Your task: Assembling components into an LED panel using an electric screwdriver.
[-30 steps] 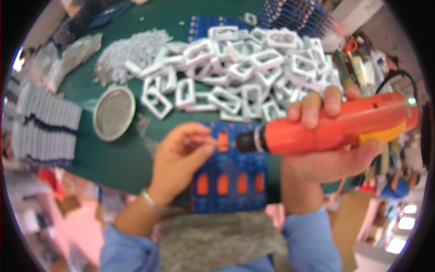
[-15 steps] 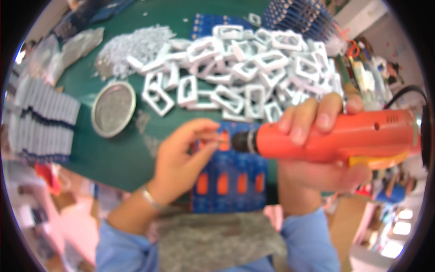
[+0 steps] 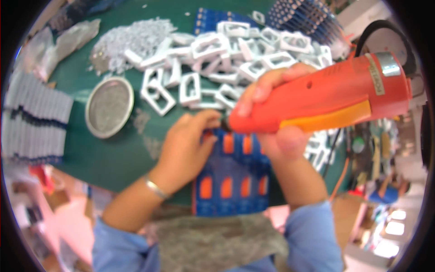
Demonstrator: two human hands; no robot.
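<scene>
My right hand (image 3: 276, 104) is wrapped round a red electric screwdriver (image 3: 326, 95) with a yellow-orange lever along its underside. The tool slants down to the left. Its dark chuck (image 3: 225, 123) meets the fingertips of my left hand (image 3: 188, 143), which are pinched together over the far left corner of a blue panel (image 3: 233, 167). Whatever they pinch is too small and hidden to make out. Orange shows through several rounded slots in the panel, which lies at the near table edge.
White rectangular frames (image 3: 208, 47) are heaped beyond my hands, beside a pile of small pale pieces (image 3: 136, 43). A round metal dish (image 3: 110, 107) sits to the left, near stacked white parts (image 3: 38, 122). More blue panels (image 3: 299, 20) stand at the back. The green table (image 3: 149, 167) ends near me.
The screwdriver has swung and moved left, its rear end rising, and its chuck has come to my left fingertips. My left hand has shifted slightly, still pinched.
</scene>
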